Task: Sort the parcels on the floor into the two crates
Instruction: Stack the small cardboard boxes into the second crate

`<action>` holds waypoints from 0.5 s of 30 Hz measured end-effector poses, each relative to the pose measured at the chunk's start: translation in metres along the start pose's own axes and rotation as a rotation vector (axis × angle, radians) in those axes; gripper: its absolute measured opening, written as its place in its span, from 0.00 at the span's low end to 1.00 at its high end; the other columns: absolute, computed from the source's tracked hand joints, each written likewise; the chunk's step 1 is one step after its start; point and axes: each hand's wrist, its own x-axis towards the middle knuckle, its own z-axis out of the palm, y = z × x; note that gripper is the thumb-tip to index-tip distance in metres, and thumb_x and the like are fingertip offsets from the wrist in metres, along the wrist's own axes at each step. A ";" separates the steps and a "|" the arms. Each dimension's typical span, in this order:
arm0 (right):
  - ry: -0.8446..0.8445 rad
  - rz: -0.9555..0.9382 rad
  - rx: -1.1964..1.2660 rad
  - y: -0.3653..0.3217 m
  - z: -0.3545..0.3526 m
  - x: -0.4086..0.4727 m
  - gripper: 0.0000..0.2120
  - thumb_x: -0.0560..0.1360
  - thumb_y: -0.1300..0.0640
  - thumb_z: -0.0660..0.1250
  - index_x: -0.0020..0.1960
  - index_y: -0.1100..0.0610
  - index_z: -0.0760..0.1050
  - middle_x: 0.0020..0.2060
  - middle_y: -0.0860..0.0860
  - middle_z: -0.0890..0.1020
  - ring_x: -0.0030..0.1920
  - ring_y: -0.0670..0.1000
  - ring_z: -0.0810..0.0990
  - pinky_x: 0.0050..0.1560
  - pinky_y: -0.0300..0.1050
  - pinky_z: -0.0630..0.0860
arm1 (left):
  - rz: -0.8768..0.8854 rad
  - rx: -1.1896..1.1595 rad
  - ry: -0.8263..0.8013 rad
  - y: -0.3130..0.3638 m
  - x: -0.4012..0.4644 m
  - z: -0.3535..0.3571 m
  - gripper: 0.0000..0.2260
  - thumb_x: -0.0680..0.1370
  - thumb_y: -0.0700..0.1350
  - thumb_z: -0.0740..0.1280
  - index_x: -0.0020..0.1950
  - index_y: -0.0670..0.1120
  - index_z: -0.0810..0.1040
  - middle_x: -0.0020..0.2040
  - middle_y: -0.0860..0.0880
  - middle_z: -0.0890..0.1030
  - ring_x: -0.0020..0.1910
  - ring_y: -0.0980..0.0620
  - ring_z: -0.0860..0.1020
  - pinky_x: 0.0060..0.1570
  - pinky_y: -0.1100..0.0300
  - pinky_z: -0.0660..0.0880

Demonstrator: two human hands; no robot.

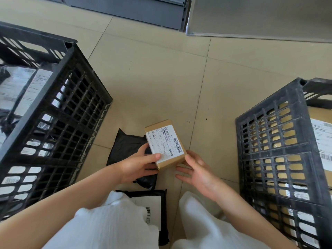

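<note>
The left hand (138, 168) pinches a small box (165, 143) above the floor (161, 78), label up, likely to read it. The right hand (195, 172), fingers spread, holds nothing. Bags fill the left crate (59, 108); boxes fill the right crate (274, 141).

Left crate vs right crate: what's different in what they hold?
The black slatted plastic crate on the left holds dark, glossy poly-bag parcels with white labels; the black slatted plastic crate on the right holds brown cardboard boxes. Left crate's contents sit low inside; right crate's box lies close to the rim. Both are the same lattice style and stand on the tiled floor.
</note>
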 end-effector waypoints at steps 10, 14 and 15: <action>0.072 -0.122 -0.031 -0.024 0.002 -0.020 0.29 0.63 0.47 0.76 0.61 0.55 0.76 0.51 0.56 0.82 0.49 0.54 0.81 0.60 0.53 0.79 | -0.043 0.208 -0.002 0.031 -0.007 0.010 0.50 0.64 0.65 0.77 0.79 0.63 0.52 0.71 0.52 0.74 0.67 0.47 0.76 0.65 0.41 0.73; 0.108 -0.181 -0.015 -0.045 -0.005 -0.036 0.16 0.77 0.55 0.70 0.63 0.55 0.75 0.54 0.56 0.81 0.53 0.56 0.79 0.66 0.58 0.75 | 0.019 0.297 -0.005 0.068 -0.006 0.031 0.46 0.65 0.67 0.75 0.78 0.64 0.55 0.73 0.53 0.71 0.69 0.47 0.74 0.66 0.42 0.73; 0.116 -0.207 -0.006 -0.051 -0.008 -0.042 0.14 0.80 0.57 0.66 0.64 0.56 0.74 0.55 0.56 0.81 0.54 0.56 0.79 0.67 0.58 0.75 | 0.039 0.326 -0.005 0.079 -0.007 0.040 0.46 0.66 0.66 0.75 0.78 0.64 0.54 0.73 0.53 0.71 0.69 0.48 0.73 0.66 0.43 0.73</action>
